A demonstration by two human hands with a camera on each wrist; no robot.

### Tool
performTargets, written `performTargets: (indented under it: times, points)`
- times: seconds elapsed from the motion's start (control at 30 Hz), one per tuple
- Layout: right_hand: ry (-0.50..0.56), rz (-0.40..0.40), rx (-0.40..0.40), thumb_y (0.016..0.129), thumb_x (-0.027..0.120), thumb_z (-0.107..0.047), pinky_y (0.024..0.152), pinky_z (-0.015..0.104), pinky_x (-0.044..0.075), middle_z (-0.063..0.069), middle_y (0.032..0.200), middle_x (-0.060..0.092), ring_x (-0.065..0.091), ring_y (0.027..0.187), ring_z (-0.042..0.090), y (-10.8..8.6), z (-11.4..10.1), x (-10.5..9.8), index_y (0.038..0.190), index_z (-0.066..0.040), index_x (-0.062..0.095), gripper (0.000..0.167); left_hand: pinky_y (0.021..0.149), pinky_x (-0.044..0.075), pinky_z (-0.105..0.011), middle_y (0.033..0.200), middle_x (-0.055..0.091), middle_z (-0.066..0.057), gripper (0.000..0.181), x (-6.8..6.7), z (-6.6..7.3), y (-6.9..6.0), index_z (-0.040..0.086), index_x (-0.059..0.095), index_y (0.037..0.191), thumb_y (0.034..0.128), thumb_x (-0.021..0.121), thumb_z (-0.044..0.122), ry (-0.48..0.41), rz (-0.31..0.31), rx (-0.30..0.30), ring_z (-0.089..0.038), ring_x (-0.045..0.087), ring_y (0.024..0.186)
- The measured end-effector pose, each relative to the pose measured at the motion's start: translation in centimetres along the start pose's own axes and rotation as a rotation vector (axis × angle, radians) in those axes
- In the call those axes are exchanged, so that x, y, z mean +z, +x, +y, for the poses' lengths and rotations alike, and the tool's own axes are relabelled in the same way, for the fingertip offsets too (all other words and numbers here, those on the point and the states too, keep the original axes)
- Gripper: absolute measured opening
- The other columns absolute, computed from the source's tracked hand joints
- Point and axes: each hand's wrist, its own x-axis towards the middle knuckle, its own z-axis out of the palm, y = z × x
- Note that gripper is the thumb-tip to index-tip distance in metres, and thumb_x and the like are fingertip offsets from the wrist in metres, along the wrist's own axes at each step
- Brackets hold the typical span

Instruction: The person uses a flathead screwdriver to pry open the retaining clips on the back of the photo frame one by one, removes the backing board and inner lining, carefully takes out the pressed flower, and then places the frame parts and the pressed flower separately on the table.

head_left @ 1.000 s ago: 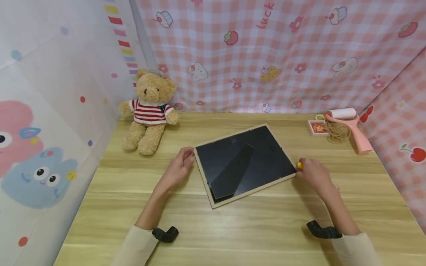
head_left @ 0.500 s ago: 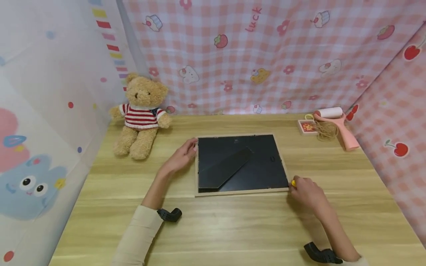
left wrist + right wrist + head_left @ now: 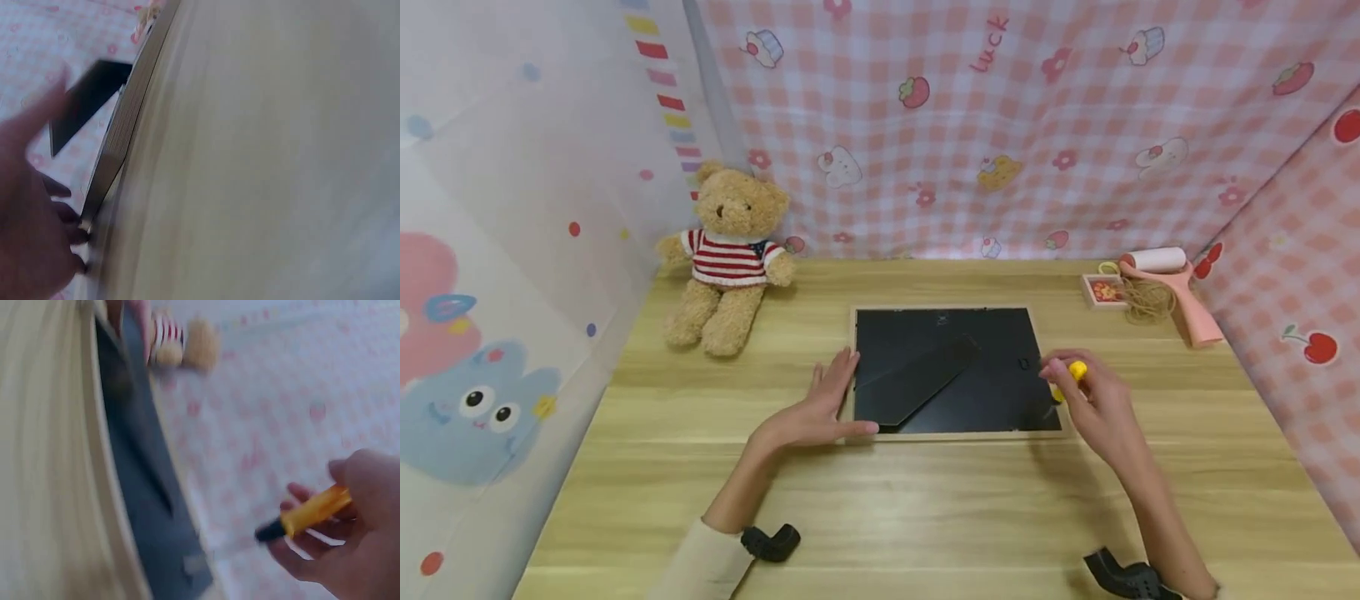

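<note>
A picture frame [image 3: 992,400] with a light wooden edge and black back lies face down on the table, its easel leg [image 3: 910,385] slanting across the back. At the frame's left edge rests my left hand [image 3: 808,419], fingers extended along the side and thumb over the lower left corner. My right hand [image 3: 1097,408] pinches a screwdriver [image 3: 315,511] with a yellow handle and black collar. Its thin shaft is blurred and points down toward the frame's right edge. Whether the tip touches the frame, I cannot tell.
A teddy bear [image 3: 730,258] in a striped shirt sits at the back left. Toward the back right lie a pink-handled lint roller [image 3: 1187,304], a bundle of twine [image 3: 1147,300] and a small box [image 3: 1105,292]. Patterned cloths hang behind the wooden table [image 3: 925,517] and at its sides.
The picture frame has turned clockwise and now lies nearly level. My left hand has slid down to its lower left corner. My right hand has lifted off the right corner with the screwdriver.
</note>
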Motion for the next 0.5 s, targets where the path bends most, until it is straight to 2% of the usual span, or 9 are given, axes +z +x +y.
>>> performTargets:
  times: [0.07, 0.1, 0.23, 0.3, 0.4, 0.5]
  points:
    - [0.085, -0.001, -0.021, 0.114, 0.059, -0.009, 0.081, 0.007, 0.051, 0.011, 0.11, 0.076, 0.065, 0.092, 0.001, 0.8, -1.4, 1.0, 0.106, -0.001, 0.078, 0.022, 0.132, -0.021, -0.062, 0.183, -0.022, -0.014, 0.13, -0.1, 1.3, -0.4, 0.01, -0.008, 0.177, 0.095, 0.07, 0.076, 0.037, -0.003, 0.013, -0.033, -0.022, 0.17]
    - [0.133, -0.013, -0.026, 0.114, 0.058, -0.009, 0.082, 0.008, 0.051, 0.009, 0.107, 0.077, 0.066, 0.092, 0.001, 1.2, -2.1, 1.5, 0.104, -0.001, 0.077, 0.024, 0.132, -0.022, -0.062, 0.183, -0.023, -0.014, 0.13, -0.1, 1.4, -0.4, 0.009, -0.008, 0.176, 0.0956, 0.067, 0.077, 0.038, -0.003, 0.018, -0.033, -0.022, 0.169]
    - [0.295, -0.115, -0.045, 0.116, 0.054, -0.01, 0.075, 0.017, 0.056, 0.008, 0.099, 0.076, 0.066, 0.082, 0.014, 3.0, -4.1, 3.4, 0.108, 0.001, 0.075, 0.026, 0.132, -0.023, -0.06, 0.182, -0.027, -0.008, 0.124, -0.2, 0.8, -0.3, 0.014, -0.012, 0.176, 0.0988, 0.057, 0.082, 0.007, -0.024, 0.014, -0.028, -0.026, 0.168]
    - [0.398, -0.174, -0.061, 0.116, 0.052, -0.01, 0.072, 0.02, 0.058, 0.01, 0.1, 0.075, 0.066, 0.078, 0.016, 3.9, -4.8, 4.3, 0.113, 0.001, 0.075, 0.026, 0.133, -0.023, -0.058, 0.181, -0.028, -0.003, 0.121, 0.0, -0.2, -0.1, 0.017, -0.013, 0.176, 0.0997, 0.054, 0.082, -0.016, -0.018, 0.02, -0.024, -0.028, 0.168]
    - [0.532, -0.251, -0.105, 0.116, 0.052, -0.007, 0.073, 0.024, 0.063, 0.014, 0.106, 0.075, 0.07, 0.08, 0.021, 5.1, -5.1, 6.1, 0.117, 0.001, 0.075, 0.024, 0.132, -0.023, -0.059, 0.182, -0.027, -0.008, 0.117, 0.0, -0.2, -0.3, 0.01, -0.012, 0.176, 0.1044, 0.056, 0.073, 0.001, -0.012, 0.049, -0.028, -0.026, 0.168]
    - [0.621, -0.356, -0.113, 0.115, 0.054, -0.008, 0.081, 0.03, 0.067, 0.018, 0.11, 0.076, 0.076, 0.087, 0.022, 6.0, -5.0, 8.5, 0.122, 0.003, 0.074, 0.024, 0.132, -0.023, -0.059, 0.182, -0.024, -0.014, 0.114, 0.0, 0.0, -0.6, 0.003, -0.01, 0.175, 0.1073, 0.061, 0.061, 0.043, 0.004, 0.064, -0.032, -0.024, 0.169]
